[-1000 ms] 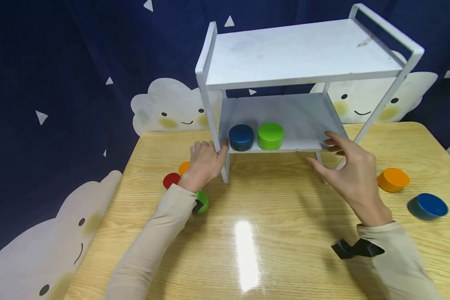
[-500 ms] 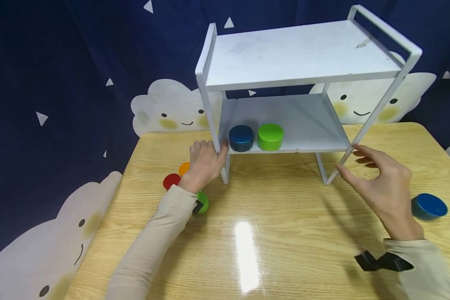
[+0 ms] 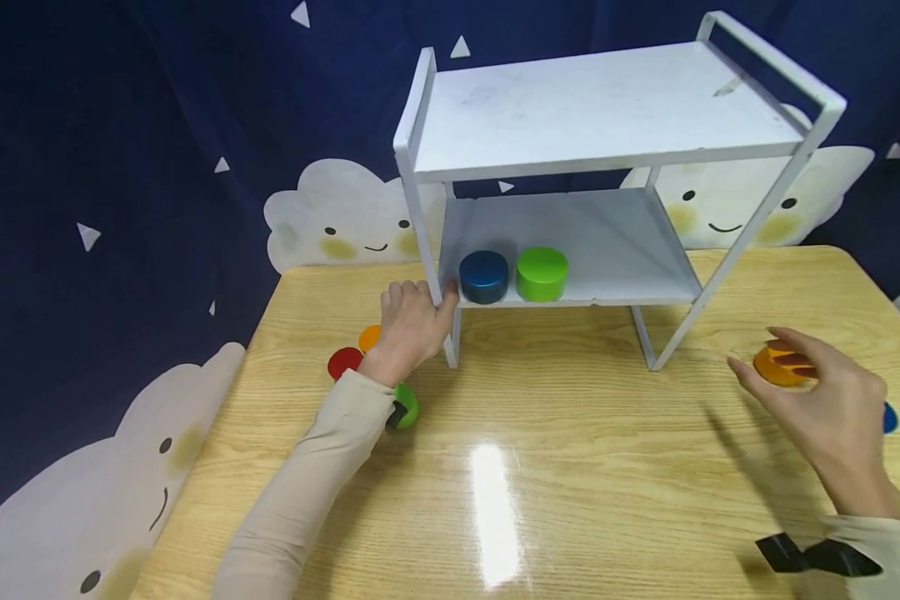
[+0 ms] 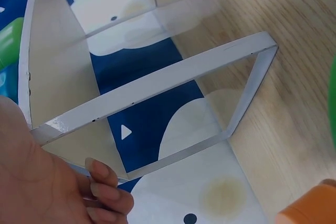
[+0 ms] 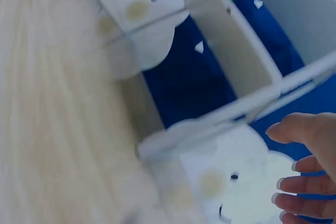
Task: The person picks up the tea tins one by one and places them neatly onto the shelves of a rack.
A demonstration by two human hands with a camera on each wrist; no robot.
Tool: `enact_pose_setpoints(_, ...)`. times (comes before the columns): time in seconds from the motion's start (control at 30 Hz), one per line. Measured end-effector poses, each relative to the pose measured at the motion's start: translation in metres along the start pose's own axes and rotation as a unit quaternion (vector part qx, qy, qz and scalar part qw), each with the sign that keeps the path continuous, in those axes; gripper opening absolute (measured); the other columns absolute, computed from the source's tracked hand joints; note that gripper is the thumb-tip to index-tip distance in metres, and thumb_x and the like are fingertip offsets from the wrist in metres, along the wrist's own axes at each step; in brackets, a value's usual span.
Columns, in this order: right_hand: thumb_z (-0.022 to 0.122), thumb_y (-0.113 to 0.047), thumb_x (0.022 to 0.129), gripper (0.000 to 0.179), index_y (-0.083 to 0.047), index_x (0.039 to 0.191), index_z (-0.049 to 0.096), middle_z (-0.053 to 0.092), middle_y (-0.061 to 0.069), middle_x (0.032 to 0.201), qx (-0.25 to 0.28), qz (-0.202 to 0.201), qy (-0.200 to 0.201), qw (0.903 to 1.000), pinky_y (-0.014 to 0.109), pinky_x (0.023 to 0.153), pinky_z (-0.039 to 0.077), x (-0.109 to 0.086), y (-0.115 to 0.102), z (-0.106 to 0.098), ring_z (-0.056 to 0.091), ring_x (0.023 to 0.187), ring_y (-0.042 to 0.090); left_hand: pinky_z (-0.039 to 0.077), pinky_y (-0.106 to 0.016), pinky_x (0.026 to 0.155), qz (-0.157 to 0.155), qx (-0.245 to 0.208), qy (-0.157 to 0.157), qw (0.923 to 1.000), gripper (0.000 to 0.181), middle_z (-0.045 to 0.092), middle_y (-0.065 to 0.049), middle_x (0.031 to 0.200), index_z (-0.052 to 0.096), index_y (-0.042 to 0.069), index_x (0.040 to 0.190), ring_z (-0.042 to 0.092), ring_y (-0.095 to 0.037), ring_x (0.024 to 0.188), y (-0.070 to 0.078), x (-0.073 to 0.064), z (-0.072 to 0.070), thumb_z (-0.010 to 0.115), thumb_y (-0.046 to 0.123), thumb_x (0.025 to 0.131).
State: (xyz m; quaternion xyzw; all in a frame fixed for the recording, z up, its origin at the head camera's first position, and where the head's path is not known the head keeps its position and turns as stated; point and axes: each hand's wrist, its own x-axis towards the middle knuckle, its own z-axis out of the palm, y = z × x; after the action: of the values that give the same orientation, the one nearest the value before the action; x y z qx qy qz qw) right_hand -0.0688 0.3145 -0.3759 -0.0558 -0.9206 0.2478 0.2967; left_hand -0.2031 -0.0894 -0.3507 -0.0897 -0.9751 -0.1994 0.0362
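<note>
A white two-tier metal shelf rack (image 3: 637, 250) stands on the table. My left hand (image 3: 411, 332) grips its left front post at the lower board; the left wrist view shows curled fingers (image 4: 107, 195) beside the frame. On the lower board sit a dark blue round block (image 3: 483, 278) and a bright green round block (image 3: 542, 275), side by side near the left end. My right hand (image 3: 832, 412) holds nothing, thumb and fingers spread apart. Its fingers overlap an orange round block (image 3: 774, 371) on the table in the head view, partly hiding it.
Another blue block (image 3: 889, 418) lies right of my right hand, mostly hidden by it. Around my left forearm are a red block (image 3: 343, 362), an orange one (image 3: 369, 337) and a green one (image 3: 406, 407). A dark blue curtain (image 3: 195, 100) with cloud shapes hangs behind the table.
My right hand has moved from the right end of the lower board, past the right post, rightward and down to the orange block. The left hand and the shelf rack have stayed put.
</note>
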Motion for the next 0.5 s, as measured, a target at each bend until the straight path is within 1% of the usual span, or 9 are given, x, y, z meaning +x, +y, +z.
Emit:
enact_pose_setpoints(0.03,0.084,-0.022,0.071,0.057,0.004,0.118,0.064,0.066,0.029,0.099,-0.010,0.001,-0.002,0.9999,0.001,0.068,0.025,-0.002,0.006,-0.001,0.049,0.077,-0.018,0.026,-0.037,0.069,0.000,0.000,-0.001,1.0000,0.059,0.042,-0.013,0.072,0.048,0.002,0.072,0.038,-0.031,0.074,0.000,0.000,0.000,0.023,0.048,0.099)
enact_pose_setpoints(0.1,0.082,-0.022,0.072,0.057,0.006,0.118,0.063,0.065,0.032,0.101,-0.027,0.009,-0.008,0.9996,0.006,0.066,0.027,-0.005,0.018,-0.003,0.062,0.079,0.007,0.026,-0.037,0.069,0.002,-0.001,-0.002,1.0000,0.059,0.042,-0.013,0.072,0.048,0.002,0.072,0.038,-0.031,0.074,0.001,0.000,0.000,0.023,0.048,0.100)
enact_pose_setpoints(0.13,0.081,-0.022,0.074,0.059,0.007,0.120,0.061,0.063,0.033,0.103,-0.032,0.018,-0.014,0.9992,0.008,0.064,0.027,-0.007,0.023,-0.005,0.064,0.082,0.022,0.026,-0.037,0.069,0.002,-0.001,-0.002,1.0000,0.059,0.042,-0.013,0.073,0.048,0.002,0.072,0.038,-0.031,0.075,0.001,0.001,0.000,0.023,0.048,0.100)
enact_pose_setpoints(0.2,0.078,-0.023,0.078,0.062,0.009,0.126,0.056,0.059,0.036,0.110,-0.039,0.046,-0.034,0.9976,0.016,0.065,0.030,-0.011,0.035,-0.008,0.057,0.091,0.048,0.026,-0.037,0.070,0.003,-0.001,-0.002,1.0000,0.059,0.042,-0.013,0.073,0.048,0.002,0.072,0.038,-0.031,0.075,0.001,0.001,0.000,0.023,0.048,0.100)
enact_pose_setpoints(0.3,0.075,-0.019,0.082,0.063,0.009,0.133,0.050,0.055,0.037,0.117,-0.036,0.099,-0.041,0.9936,0.023,0.070,0.031,-0.017,0.054,-0.011,0.052,0.100,0.051,0.026,-0.037,0.070,0.002,0.001,-0.003,1.0000,0.059,0.042,-0.013,0.073,0.048,0.002,0.073,0.038,-0.031,0.075,0.001,0.001,0.001,0.023,0.048,0.100)
enact_pose_setpoints(0.33,0.074,-0.019,0.083,0.065,0.007,0.136,0.047,0.053,0.037,0.121,-0.033,0.117,-0.041,0.9917,0.030,0.075,0.033,-0.020,0.072,-0.007,0.050,0.104,0.051,0.027,-0.037,0.070,0.002,0.003,-0.003,1.0000,0.059,0.042,-0.013,0.073,0.048,0.002,0.073,0.038,-0.031,0.075,0.001,0.001,0.000,0.023,0.048,0.100)
enact_pose_setpoints(0.4,0.073,-0.017,0.083,0.066,0.005,0.139,0.045,0.051,0.036,0.126,-0.027,0.147,-0.035,0.9881,0.041,0.085,0.035,-0.025,0.096,-0.002,0.046,0.110,0.051,0.027,-0.038,0.071,0.001,0.008,-0.004,1.0000,0.059,0.042,-0.014,0.073,0.049,0.001,0.074,0.039,-0.031,0.076,0.001,0.001,0.000,0.023,0.047,0.100)
enact_pose_setpoints(0.47,0.073,-0.024,0.084,0.071,0.001,0.143,0.042,0.047,0.034,0.133,-0.034,0.179,-0.033,0.9826,0.045,0.097,0.034,-0.031,0.129,0.006,0.042,0.119,0.050,0.028,-0.038,0.071,0.001,0.012,-0.005,0.9999,0.059,0.043,-0.014,0.073,0.049,0.001,0.074,0.039,-0.032,0.076,0.001,0.001,0.000,0.023,0.047,0.100)
enact_pose_setpoints(0.5,0.072,-0.029,0.085,0.074,-0.001,0.145,0.039,0.043,0.032,0.138,-0.041,0.197,-0.039,0.9788,0.052,0.102,0.031,-0.033,0.143,0.009,0.039,0.124,0.049,0.028,-0.038,0.071,0.001,0.014,-0.006,0.9999,0.059,0.043,-0.014,0.073,0.048,0.001,0.074,0.039,-0.032,0.076,0.000,0.000,0.000,0.023,0.047,0.100)
